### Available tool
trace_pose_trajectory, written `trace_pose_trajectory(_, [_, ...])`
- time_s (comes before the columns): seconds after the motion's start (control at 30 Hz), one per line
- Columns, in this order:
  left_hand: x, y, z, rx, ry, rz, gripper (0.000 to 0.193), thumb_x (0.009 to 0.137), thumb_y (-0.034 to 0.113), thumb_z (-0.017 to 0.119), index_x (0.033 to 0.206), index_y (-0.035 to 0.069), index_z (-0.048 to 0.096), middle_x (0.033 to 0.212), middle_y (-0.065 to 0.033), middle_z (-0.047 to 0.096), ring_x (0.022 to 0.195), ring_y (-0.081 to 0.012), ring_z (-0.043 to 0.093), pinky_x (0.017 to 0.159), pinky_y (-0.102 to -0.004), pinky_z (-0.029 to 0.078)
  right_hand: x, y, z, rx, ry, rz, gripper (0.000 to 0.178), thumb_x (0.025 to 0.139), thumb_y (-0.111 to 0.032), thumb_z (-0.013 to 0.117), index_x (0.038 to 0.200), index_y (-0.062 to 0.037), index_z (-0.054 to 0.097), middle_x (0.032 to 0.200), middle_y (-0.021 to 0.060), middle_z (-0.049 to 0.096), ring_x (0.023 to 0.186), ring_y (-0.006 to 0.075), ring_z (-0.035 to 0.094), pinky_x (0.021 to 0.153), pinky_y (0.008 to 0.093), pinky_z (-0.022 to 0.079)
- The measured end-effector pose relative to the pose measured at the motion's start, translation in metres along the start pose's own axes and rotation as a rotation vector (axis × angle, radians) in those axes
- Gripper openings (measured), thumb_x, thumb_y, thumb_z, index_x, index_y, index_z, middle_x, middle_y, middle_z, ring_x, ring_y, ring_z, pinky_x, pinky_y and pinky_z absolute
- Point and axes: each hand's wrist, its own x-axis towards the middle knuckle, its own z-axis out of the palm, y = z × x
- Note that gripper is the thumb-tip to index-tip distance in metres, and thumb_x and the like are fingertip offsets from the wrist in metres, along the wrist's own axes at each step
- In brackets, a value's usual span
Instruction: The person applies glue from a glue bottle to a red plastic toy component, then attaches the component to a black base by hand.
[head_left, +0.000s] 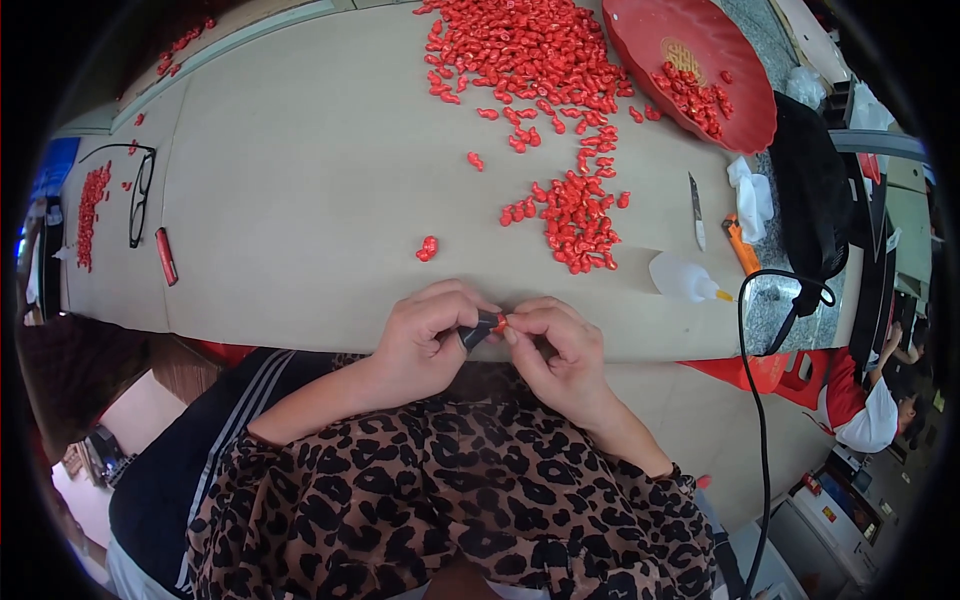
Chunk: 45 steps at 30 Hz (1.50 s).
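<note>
Works right at the near edge of a beige tabletop (300, 200), with both forearms short of it. Holds a short dark cylinder (478, 332) in the curled left hand (432, 325). Pinches a small red piece (502, 323) at the cylinder's tip between thumb and finger of the right hand (560, 350). Cannot tell the exact shape of that piece, mostly covered by fingertips.

Has broad bare tabletop to the left, as far as a slim red stick (166, 257) and black-framed eyeglasses (147, 190), with a strip of red beads (90, 215) beyond. Has only a narrow bare band ahead, before a pair of loose beads (428, 248) and, further right, a cluster of red gourd-shaped beads (580, 225). Meets a dense heap (520, 50) of the same at the far side, just beside a red scalloped tray (720, 40) with more beads inside.

Is most hemmed in on the right: by a white squeeze bottle (683, 278) lying on its side, a small knife (697, 212), an orange utility knife (741, 245), a crumpled white tissue (750, 195), a black bag (805, 190), and a black cable (757, 420) hanging over the near edge.
</note>
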Motion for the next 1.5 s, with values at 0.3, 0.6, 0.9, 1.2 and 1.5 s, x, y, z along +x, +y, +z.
trace_pose_trajectory(0.3, [0.002, 0.007, -0.002, 0.033, -0.037, -0.01, 0.014, 0.066, -0.014, 0.048, 0.067, -0.001, 0.044, 0.082, -0.0135, 0.055, 0.069, -0.0185, 0.057, 0.056, -0.0237, 0.046, 0.001, -0.002, -0.004, 0.002, -0.039, -0.014, 0.012, 0.071, 0.007, 0.052, 0.081, 0.0008, 0.049, 0.076, 0.0093, 0.052, 0.059, 0.0145, 0.053, 0.049, 0.0218, 0.042])
trace_pose_trajectory(0.6, [0.002, 0.007, -0.003, 0.111, 0.007, 0.067, 0.016, 0.065, -0.016, 0.044, 0.067, 0.0, 0.044, 0.087, -0.0136, 0.056, 0.076, -0.0202, 0.056, 0.063, -0.0255, 0.044, 0.001, 0.0, -0.002, -0.068, 0.02, -0.052, 0.013, 0.072, 0.006, 0.054, 0.082, -0.0002, 0.05, 0.076, 0.009, 0.052, 0.059, 0.0153, 0.051, 0.05, 0.0232, 0.041])
trace_pose_trajectory(0.9, [-0.001, 0.003, -0.002, -0.018, 0.007, 0.006, 0.019, 0.064, -0.017, 0.038, 0.07, 0.0, 0.045, 0.092, -0.0127, 0.057, 0.082, -0.0184, 0.056, 0.068, -0.0245, 0.043, -0.004, -0.002, 0.002, -0.091, 0.093, -0.026, 0.014, 0.072, 0.003, 0.057, 0.084, -0.0004, 0.053, 0.078, 0.008, 0.053, 0.064, 0.0138, 0.054, 0.052, 0.0214, 0.044])
trace_pose_trajectory(1.2, [-0.001, 0.003, -0.005, -0.228, -0.077, -0.128, 0.013, 0.077, -0.009, 0.047, 0.088, -0.003, 0.052, 0.099, -0.0121, 0.052, 0.092, -0.0168, 0.052, 0.079, -0.0254, 0.042, -0.011, 0.003, 0.005, 0.068, 0.15, 0.06, 0.012, 0.072, 0.003, 0.057, 0.083, 0.0012, 0.053, 0.078, 0.0078, 0.054, 0.063, 0.011, 0.053, 0.052, 0.021, 0.044])
trace_pose_trajectory(1.5, [-0.002, 0.002, 0.005, -0.333, 0.031, -0.16, 0.018, 0.074, -0.013, 0.046, 0.087, -0.002, 0.052, 0.089, -0.0065, 0.049, 0.076, -0.0071, 0.054, 0.058, -0.0161, 0.043, -0.005, 0.0, 0.003, 0.199, 0.081, 0.215, 0.007, 0.077, 0.0, 0.053, 0.084, 0.002, 0.053, 0.078, 0.0073, 0.054, 0.063, 0.0098, 0.055, 0.053, 0.0197, 0.045])
